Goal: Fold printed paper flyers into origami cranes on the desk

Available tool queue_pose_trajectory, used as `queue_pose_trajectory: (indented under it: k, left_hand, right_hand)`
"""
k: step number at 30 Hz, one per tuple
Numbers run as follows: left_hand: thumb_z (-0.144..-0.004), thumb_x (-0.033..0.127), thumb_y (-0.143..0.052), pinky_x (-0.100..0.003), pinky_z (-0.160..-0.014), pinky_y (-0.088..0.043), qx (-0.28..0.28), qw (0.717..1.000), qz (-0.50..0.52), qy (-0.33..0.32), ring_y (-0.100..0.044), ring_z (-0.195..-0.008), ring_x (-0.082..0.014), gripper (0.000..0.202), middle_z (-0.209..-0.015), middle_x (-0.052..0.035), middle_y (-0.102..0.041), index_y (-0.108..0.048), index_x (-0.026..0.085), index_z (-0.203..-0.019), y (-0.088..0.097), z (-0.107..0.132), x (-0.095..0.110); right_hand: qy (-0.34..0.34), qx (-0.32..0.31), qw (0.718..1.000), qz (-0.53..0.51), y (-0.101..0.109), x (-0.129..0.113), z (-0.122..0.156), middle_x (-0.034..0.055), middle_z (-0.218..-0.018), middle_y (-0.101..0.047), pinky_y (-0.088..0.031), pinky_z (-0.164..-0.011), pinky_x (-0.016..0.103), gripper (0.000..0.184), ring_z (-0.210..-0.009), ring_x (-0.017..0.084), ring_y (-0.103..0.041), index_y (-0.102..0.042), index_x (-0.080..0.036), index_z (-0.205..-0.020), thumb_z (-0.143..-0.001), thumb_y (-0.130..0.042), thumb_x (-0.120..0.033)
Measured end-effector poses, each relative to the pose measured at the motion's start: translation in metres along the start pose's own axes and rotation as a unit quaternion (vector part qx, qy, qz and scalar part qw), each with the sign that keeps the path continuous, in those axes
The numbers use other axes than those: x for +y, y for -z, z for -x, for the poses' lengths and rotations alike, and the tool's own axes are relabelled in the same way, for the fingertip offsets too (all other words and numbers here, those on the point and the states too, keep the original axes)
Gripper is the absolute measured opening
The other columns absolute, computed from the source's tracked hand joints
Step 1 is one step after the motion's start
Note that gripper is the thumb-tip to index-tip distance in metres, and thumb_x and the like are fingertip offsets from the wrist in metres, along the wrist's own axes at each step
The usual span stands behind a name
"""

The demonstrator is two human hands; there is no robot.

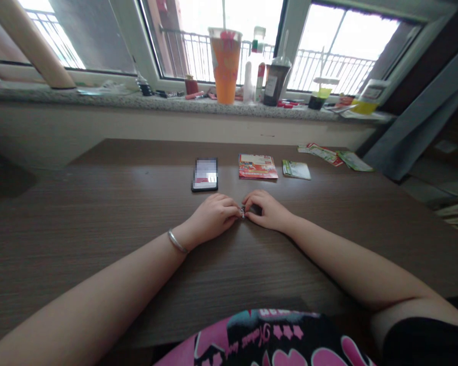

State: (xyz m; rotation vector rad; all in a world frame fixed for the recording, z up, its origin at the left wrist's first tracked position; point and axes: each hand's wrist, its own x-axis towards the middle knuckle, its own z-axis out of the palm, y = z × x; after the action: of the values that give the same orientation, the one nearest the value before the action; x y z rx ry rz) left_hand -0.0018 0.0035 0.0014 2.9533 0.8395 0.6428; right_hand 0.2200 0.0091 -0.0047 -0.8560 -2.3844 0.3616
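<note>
Both hands meet over the middle of the dark wooden table (145, 264), fingertips close together. Between them is a small shiny silvery object (242, 212), too small to name. My left hand (216, 216), with a silver bangle (176, 241) on its wrist, is closed, its fingertips pinching the object's left side. From the right, my right hand (269, 211) pinches it with thumb and index finger, the other fingers curled. A phone (205, 174) with a lit, blurred screen lies just beyond my left hand.
Past my right hand lie a red-orange printed packet (257, 166) and a smaller green-and-white packet (296, 170). Several more packets (326, 154) lie at the far right. Along the stone windowsill (168, 103) stand a tall orange drink cup (225, 66), a dark cup (276, 81) and bottles.
</note>
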Motion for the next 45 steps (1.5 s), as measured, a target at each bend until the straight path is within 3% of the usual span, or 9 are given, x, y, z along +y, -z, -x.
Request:
queue_pose_trajectory:
  k: [3,9,16,24,34,40,45]
  left_hand:
    - [-0.087,0.018,-0.056,-0.033,-0.081,-0.046,0.0,0.999,0.031,0.017,-0.059,-0.087,-0.0187,0.013,-0.092,-0.0058,-0.066,-0.068,0.02,-0.092,-0.001,0.0,-0.002]
    - [-0.087,0.016,-0.054,-0.03,-0.079,-0.048,0.003,0.998,0.065,0.021,-0.058,-0.086,-0.0176,0.016,-0.092,-0.0063,-0.063,-0.066,0.018,-0.098,-0.004,0.002,-0.005]
    - [-0.09,0.019,-0.051,-0.032,-0.081,-0.047,-0.006,0.999,0.037,0.013,-0.057,-0.088,-0.0187,0.017,-0.094,-0.0069,-0.062,-0.065,0.019,-0.099,-0.002,0.001,-0.002]
    - [-0.086,0.02,-0.058,-0.03,-0.079,-0.048,0.004,0.995,0.088,0.047,-0.058,-0.088,-0.0177,0.013,-0.094,-0.0055,-0.061,-0.062,0.018,-0.099,-0.003,0.002,-0.003]
    - [-0.089,0.024,-0.055,-0.027,-0.072,-0.047,0.028,0.995,0.075,0.06,-0.059,-0.08,-0.0157,0.011,-0.087,-0.0042,-0.064,-0.064,0.018,-0.092,-0.001,0.003,0.001]
    - [-0.087,0.024,-0.058,-0.026,-0.064,-0.045,0.056,0.993,0.066,0.079,-0.058,-0.072,-0.0147,0.011,-0.08,-0.0035,-0.063,-0.066,0.018,-0.082,0.004,0.001,0.006]
    - [-0.083,0.026,-0.064,-0.029,-0.073,-0.048,0.101,0.975,0.141,0.142,-0.061,-0.08,-0.016,0.012,-0.086,-0.0028,-0.066,-0.063,0.019,-0.093,0.002,0.001,0.008]
  right_hand:
    - [0.028,-0.021,0.999,0.031,0.003,-0.006,0.001,0.0051,-0.096,-0.067,-0.042,-0.093,0.038,0.008,-0.099,0.021,-0.057,-0.061,-0.02,-0.083,-0.078,-0.067,-0.023]
    - [0.023,-0.051,0.991,0.123,0.005,-0.011,0.002,0.0064,-0.093,-0.067,-0.043,-0.087,0.037,0.013,-0.097,0.022,-0.056,-0.065,-0.021,-0.09,-0.085,-0.062,-0.033]
    - [0.032,-0.025,0.977,0.211,0.003,-0.019,0.003,0.008,-0.093,-0.069,-0.038,-0.094,0.041,0.01,-0.101,0.026,-0.056,-0.066,-0.021,-0.086,-0.083,-0.062,-0.029]
    - [-0.016,0.02,0.985,0.169,0.002,-0.016,0.003,0.0078,-0.091,-0.068,-0.041,-0.094,0.039,0.01,-0.093,0.024,-0.059,-0.065,-0.02,-0.083,-0.077,-0.062,-0.027]
    - [-0.02,0.004,0.99,0.142,0.003,-0.024,0.005,0.007,-0.087,-0.068,-0.042,-0.083,0.036,0.016,-0.089,0.023,-0.058,-0.064,-0.02,-0.087,-0.082,-0.061,-0.035]
    - [-0.026,0.002,0.991,0.128,0.002,-0.023,0.004,0.0066,-0.084,-0.069,-0.042,-0.079,0.035,0.012,-0.086,0.023,-0.058,-0.063,-0.019,-0.085,-0.087,-0.058,-0.03]
    - [-0.05,0.039,0.996,0.059,0.003,-0.023,0.004,0.005,-0.082,-0.069,-0.042,-0.081,0.035,0.01,-0.084,0.021,-0.059,-0.064,-0.019,-0.079,-0.086,-0.06,-0.025]
